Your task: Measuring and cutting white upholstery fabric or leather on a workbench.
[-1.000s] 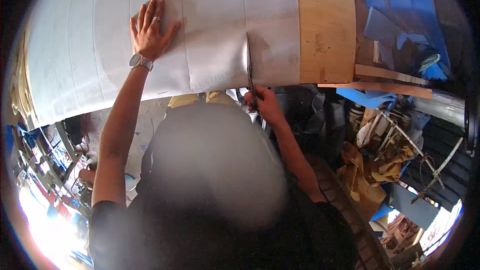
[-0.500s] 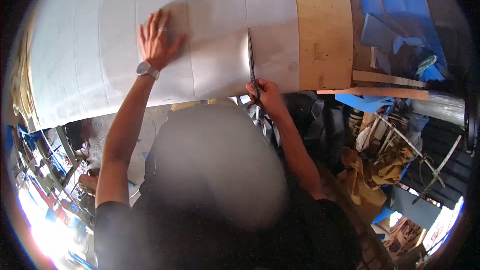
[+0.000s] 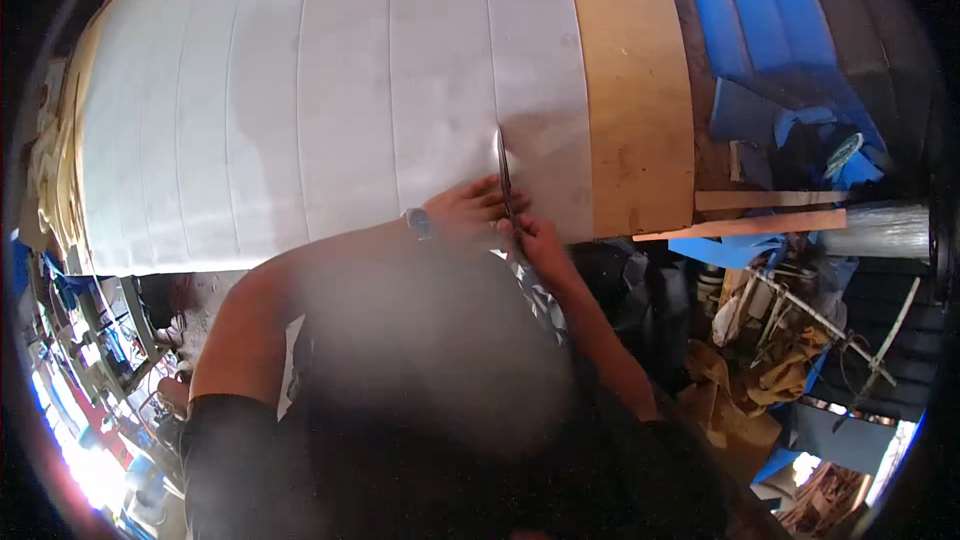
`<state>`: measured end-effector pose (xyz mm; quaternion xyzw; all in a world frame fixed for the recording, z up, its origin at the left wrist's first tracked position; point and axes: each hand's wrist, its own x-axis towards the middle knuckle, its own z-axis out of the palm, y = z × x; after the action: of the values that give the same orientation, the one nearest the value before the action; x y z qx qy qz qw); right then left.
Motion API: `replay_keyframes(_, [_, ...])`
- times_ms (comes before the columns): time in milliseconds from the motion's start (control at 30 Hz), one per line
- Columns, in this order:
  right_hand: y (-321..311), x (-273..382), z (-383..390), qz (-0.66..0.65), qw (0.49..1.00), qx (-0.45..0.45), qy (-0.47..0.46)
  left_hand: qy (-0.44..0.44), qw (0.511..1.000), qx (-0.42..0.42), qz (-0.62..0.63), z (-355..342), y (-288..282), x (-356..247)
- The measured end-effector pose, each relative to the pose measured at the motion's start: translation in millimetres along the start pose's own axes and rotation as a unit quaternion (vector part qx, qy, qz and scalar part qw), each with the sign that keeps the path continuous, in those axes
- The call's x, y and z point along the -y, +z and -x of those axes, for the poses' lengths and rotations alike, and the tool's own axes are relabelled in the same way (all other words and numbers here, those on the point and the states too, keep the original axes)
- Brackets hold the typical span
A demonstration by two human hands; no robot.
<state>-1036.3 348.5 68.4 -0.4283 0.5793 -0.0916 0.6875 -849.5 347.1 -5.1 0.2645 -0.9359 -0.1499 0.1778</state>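
Long metal scissors stand along a lengthwise line in a pale grey, lined sheet, blades toward the far side, near the sheet's front edge. My right hand is closed on their handles. My left hand, with a watch at the wrist, lies on the sheet just left of and against the scissors, fingers extended toward the blades. A blurred pale patch covers part of the lower middle of the view, over my torso.
A plywood strip borders the sheet's right side. Beyond it lie bent blue sheets, offcuts and wooden slats. Brown crumpled material, metal bars and scrap sit low at right; cluttered racks and material stand at left.
My left hand has moved right and nearer to me, from flat mid-sheet to beside the scissors. The sheet and scissors now appear lower in the view; my right hand still holds the handles.
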Motion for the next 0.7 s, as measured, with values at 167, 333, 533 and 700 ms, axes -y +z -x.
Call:
replay_keyframes(167, [-1,1,-19,-0.063,0.998,0.021,-0.013,0.018,0.999,-0.024,0.012,2,-3,2])
replay_keyframes(333, [-6,20,-48,-0.092,0.995,0.03,-0.031,0.027,0.999,0.018,-0.022,7,9,7])
replay_keyframes(533, [-10,47,-87,-0.065,0.996,0.014,-0.052,0.006,0.999,0.004,-0.048,4,20,4])
replay_keyframes(700, [-16,81,-120,-0.04,0.995,0.026,-0.084,0.011,0.998,0.066,0.01,-2,0,7])
